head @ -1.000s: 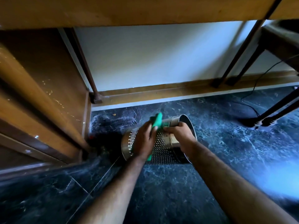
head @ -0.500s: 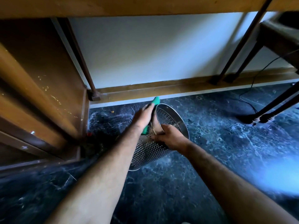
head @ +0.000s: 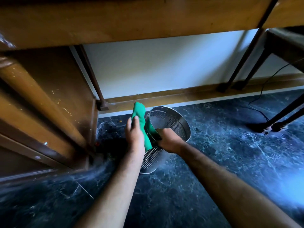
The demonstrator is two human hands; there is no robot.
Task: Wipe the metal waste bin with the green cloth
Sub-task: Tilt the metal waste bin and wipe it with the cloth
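A perforated metal waste bin (head: 171, 122) stands tilted on the dark marble floor, its open mouth facing up and away from me. My right hand (head: 169, 140) grips the near rim, fingers hooked inside. My left hand (head: 135, 137) presses a folded green cloth (head: 139, 119) against the bin's left outer wall; the cloth sticks out above my fingers, past the rim. The bin's base is partly hidden behind my left forearm.
A wooden cabinet (head: 42, 99) stands close on the left, a desk edge (head: 131, 18) overhead. Dark metal legs (head: 243, 60) rise at the back right, beside a white wall with a wooden skirting. A black cable (head: 258, 109) trails on the floor.
The bin went from lying on its side to tilted nearly upright with its mouth up. My left hand slid the cloth toward the rim; my right hand shifted onto the near rim.
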